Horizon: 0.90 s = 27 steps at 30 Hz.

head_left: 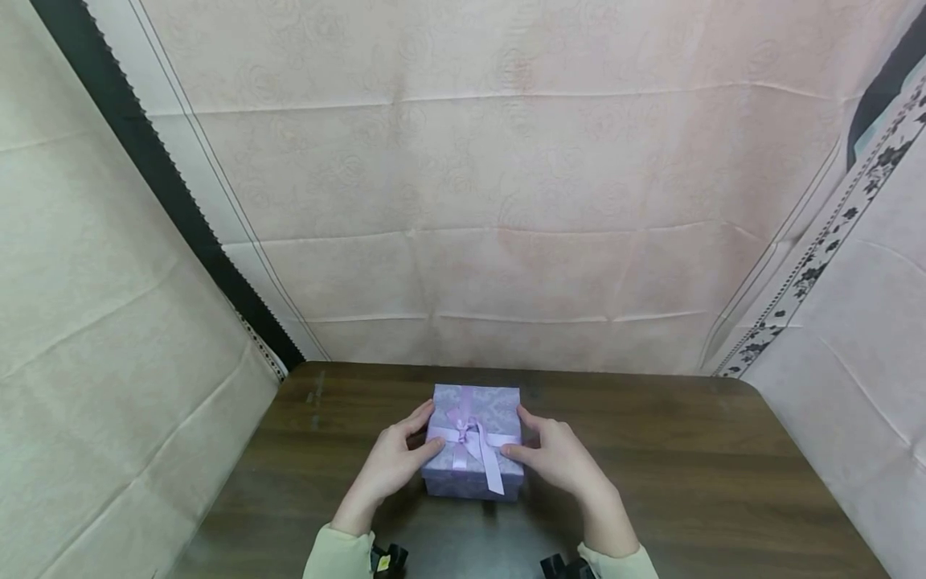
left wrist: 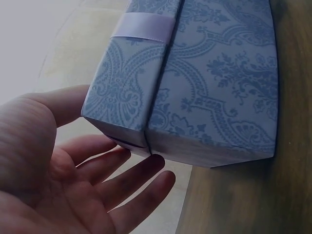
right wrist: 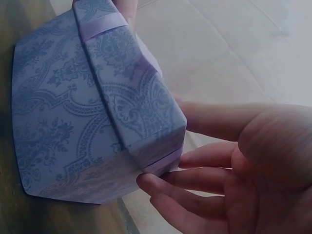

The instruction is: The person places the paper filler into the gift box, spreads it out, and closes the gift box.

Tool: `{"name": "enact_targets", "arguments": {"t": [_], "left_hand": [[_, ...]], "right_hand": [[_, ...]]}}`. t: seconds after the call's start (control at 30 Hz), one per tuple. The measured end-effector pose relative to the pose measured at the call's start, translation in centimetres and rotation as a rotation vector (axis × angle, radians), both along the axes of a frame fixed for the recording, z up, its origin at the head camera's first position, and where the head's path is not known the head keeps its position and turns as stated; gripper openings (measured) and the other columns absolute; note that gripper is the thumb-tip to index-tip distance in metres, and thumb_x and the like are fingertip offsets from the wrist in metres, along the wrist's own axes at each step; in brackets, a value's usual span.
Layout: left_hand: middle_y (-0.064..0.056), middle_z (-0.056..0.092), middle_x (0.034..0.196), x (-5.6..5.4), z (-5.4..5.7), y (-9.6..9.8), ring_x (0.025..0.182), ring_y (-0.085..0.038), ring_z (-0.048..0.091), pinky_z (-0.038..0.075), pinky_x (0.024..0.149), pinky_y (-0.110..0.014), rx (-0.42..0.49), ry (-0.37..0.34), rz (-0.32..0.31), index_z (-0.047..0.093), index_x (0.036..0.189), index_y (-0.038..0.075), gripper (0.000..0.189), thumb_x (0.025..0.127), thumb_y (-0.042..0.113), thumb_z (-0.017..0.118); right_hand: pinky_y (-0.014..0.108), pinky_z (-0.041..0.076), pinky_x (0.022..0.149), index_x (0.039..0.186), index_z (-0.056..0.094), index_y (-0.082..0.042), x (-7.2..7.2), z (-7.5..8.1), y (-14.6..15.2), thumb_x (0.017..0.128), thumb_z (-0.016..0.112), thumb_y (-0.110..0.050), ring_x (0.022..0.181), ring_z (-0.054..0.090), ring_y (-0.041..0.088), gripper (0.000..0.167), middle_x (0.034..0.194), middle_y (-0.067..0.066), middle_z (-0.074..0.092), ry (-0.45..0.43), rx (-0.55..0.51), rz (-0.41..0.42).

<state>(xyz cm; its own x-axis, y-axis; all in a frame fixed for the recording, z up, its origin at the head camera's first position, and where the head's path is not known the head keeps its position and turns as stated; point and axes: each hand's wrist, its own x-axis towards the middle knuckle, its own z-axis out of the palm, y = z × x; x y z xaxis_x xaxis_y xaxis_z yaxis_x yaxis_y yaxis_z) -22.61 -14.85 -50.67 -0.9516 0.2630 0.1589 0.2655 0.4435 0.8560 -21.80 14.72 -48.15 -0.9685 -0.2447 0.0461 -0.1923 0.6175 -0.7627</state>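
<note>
A lavender gift box (head_left: 473,486) with a scrolling floral pattern sits on the dark table, its lid (head_left: 499,408) on. A pale purple ribbon crosses the lid and ends in a bow (head_left: 466,430) with a hanging tail. My left hand (head_left: 391,460) holds the left side of the lid, thumb near the front edge and fingers along the side. On the opposite side my right hand (head_left: 563,457) grips the lid in the same way. Both wrist views show the fingers (left wrist: 134,178) near the seam between lid and base (right wrist: 53,126). The inside of the box is hidden.
The brown wooden table (head_left: 687,458) has rounded far corners. Pale cloth (head_left: 506,177) hangs behind it, with more cloth at the left (head_left: 108,338) and right. Black wrist straps (head_left: 389,559) show by the light green sleeves (head_left: 338,553).
</note>
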Motion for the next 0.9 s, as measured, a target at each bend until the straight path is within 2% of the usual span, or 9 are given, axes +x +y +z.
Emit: {"name": "enact_targets", "arguments": {"t": [0.2,0.47,0.7,0.9], "left_hand": [[-0.011,0.045,0.165,0.2,-0.1,-0.1,0.153,-0.034,0.038,0.032,0.122,-0.059,-0.033,0.02,-0.003,0.05,0.156,-0.003,0.067,0.102,0.029,0.075],[-0.012,0.042,0.166,0.3,0.1,0.0,0.154,-0.034,0.037,0.03,0.124,-0.057,-0.047,0.021,-0.022,0.048,0.157,-0.004,0.069,0.104,0.03,0.074],[-0.009,0.042,0.167,0.5,0.4,0.3,0.154,-0.035,0.036,0.03,0.123,-0.06,-0.039,0.006,-0.028,0.048,0.157,-0.003,0.069,0.103,0.031,0.074],[-0.005,0.045,0.165,-0.2,0.1,-0.5,0.154,-0.032,0.038,0.032,0.123,-0.058,-0.031,-0.001,-0.041,0.05,0.159,0.004,0.068,0.104,0.036,0.074]], "right_hand": [[0.047,0.062,0.086,0.156,0.052,0.004,0.3,0.1,-0.3,0.094,0.084,-0.04,0.1,0.077,0.022,0.083,0.128,0.021,0.074,-0.002,0.026,0.004],[0.049,0.061,0.087,0.156,0.053,0.0,0.7,0.3,-0.1,0.092,0.085,-0.042,0.104,0.076,0.026,0.083,0.129,0.019,0.074,-0.017,0.051,-0.026],[0.044,0.06,0.083,0.156,0.055,-0.003,0.9,0.3,0.3,0.092,0.085,-0.044,0.098,0.075,0.02,0.082,0.123,0.015,0.077,-0.022,0.059,-0.044],[0.05,0.06,0.091,0.158,0.054,-0.007,0.5,0.1,0.8,0.095,0.082,-0.047,0.108,0.074,0.025,0.08,0.131,0.016,0.074,-0.014,0.053,-0.031]]}}
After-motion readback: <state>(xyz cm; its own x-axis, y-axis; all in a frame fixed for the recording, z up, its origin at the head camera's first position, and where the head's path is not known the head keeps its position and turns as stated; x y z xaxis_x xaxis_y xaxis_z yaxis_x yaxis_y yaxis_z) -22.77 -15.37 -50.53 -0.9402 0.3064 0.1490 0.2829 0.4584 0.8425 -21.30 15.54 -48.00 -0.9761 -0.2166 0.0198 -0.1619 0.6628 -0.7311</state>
